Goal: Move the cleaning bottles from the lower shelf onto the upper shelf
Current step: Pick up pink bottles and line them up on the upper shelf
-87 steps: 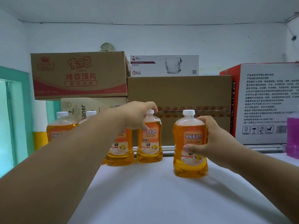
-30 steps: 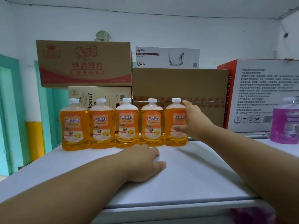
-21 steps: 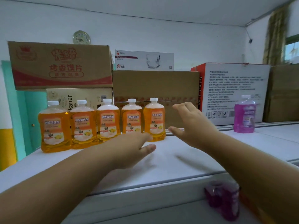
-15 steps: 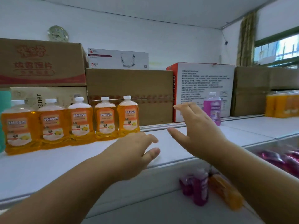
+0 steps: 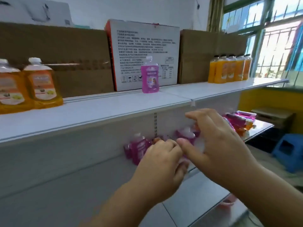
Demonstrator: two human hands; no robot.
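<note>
Left grip (image 5: pixel 161 158) unclear, right hand (image 5: pixel 218 145) spread, both hiding blurred purple bottles (image 5: pixel 139 148).

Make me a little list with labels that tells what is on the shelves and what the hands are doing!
upper shelf: one purple bottle standing upright; orange bottles at the left; yellow bottles at the right
behind them: cardboard boxes and a white printed box
lower shelf: purple bottles, some partly hidden by the hands
left hand: low, at the purple bottles; grip unclear
right hand: fingers spread, reaching over the bottles
off to the right: blue stool
picture: blurry
</note>
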